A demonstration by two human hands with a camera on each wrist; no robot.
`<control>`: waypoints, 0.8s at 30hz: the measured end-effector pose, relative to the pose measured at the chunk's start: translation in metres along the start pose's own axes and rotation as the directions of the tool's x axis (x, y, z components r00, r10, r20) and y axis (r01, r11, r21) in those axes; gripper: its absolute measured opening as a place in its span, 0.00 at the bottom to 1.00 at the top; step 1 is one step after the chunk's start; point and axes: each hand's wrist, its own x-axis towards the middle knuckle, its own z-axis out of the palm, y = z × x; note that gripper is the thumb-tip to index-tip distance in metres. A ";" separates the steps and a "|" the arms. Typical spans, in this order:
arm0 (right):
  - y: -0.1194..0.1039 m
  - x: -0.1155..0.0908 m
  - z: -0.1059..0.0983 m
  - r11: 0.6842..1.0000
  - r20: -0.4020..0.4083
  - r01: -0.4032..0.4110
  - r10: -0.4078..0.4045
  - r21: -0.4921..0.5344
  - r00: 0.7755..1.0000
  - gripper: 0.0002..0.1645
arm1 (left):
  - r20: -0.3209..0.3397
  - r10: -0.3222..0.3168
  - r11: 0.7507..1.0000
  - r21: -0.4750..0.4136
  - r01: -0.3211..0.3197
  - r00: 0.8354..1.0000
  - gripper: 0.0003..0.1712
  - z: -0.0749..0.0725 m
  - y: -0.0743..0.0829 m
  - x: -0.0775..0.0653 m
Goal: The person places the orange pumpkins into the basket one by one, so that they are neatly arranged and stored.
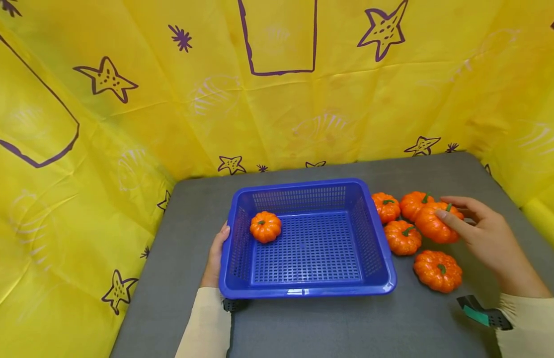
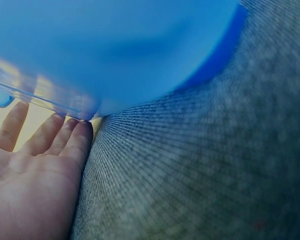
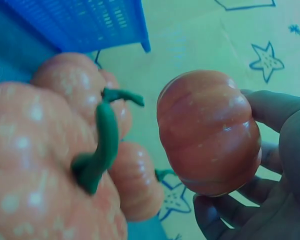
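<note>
The right hand (image 1: 491,236) grasps a pumpkin (image 1: 431,224) beside the others (image 1: 399,239) right of the basket (image 1: 277,292), the left hand (image 1: 215,258), fingers straight, touches its left side, and this seems the pick-up step, next calling for a lift leftward over the rim.

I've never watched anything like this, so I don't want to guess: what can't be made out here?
- Head view: most fingers of the left hand, hidden by the blue basket.
- Head view: part of the far pumpkin, hidden by the held pumpkin.
- Left wrist view: the inside of the blue basket, hidden by its blurred side.
- Right wrist view: the nearest pumpkin, cut off by the left and bottom edges.
</note>
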 end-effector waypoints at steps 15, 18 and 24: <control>-0.034 -0.002 0.014 0.997 0.035 0.056 -0.058 0.049 0.998 0.27 | -0.004 0.012 1.000 0.014 -0.012 1.000 0.36 -0.003 -0.001 0.002; -0.040 0.000 0.019 0.995 0.044 0.070 -0.073 0.064 0.996 0.27 | -0.004 0.015 1.000 0.022 -0.015 1.000 0.36 -0.004 -0.001 0.003; -0.055 0.002 0.030 0.994 0.096 0.061 -0.069 0.086 0.993 0.27 | -0.003 0.005 1.000 0.016 -0.005 1.000 0.36 -0.005 -0.002 0.003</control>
